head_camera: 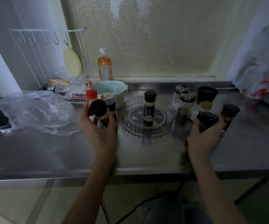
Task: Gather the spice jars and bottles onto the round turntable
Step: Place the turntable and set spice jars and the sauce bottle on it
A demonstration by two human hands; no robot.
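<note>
A clear round turntable point(169, 123) sits mid-counter with one black-capped spice jar point(149, 107) standing at its centre. Left of it, my left hand point(101, 131) is closed around a black-lidded spice jar point(100, 111); another dark-capped jar point(111, 106) and a red-capped squeeze bottle point(91, 93) stand just behind. To the right, my right hand point(203, 138) grips a dark black-capped jar point(207, 120). Two glass shakers with metal lids point(185, 105), a yellow-capped bottle point(206, 106), a large black-lidded jar point(206, 94) and a black-capped jar point(229, 113) stand around it.
A mint green bowl point(109, 88) and an orange drink bottle point(104, 66) stand behind the left jars. A crumpled clear plastic bag point(33, 112) lies at left, a white wire rack point(49, 62) in the corner, a printed plastic bag point(263, 81) at right. The steel counter edge point(130, 170) runs in front.
</note>
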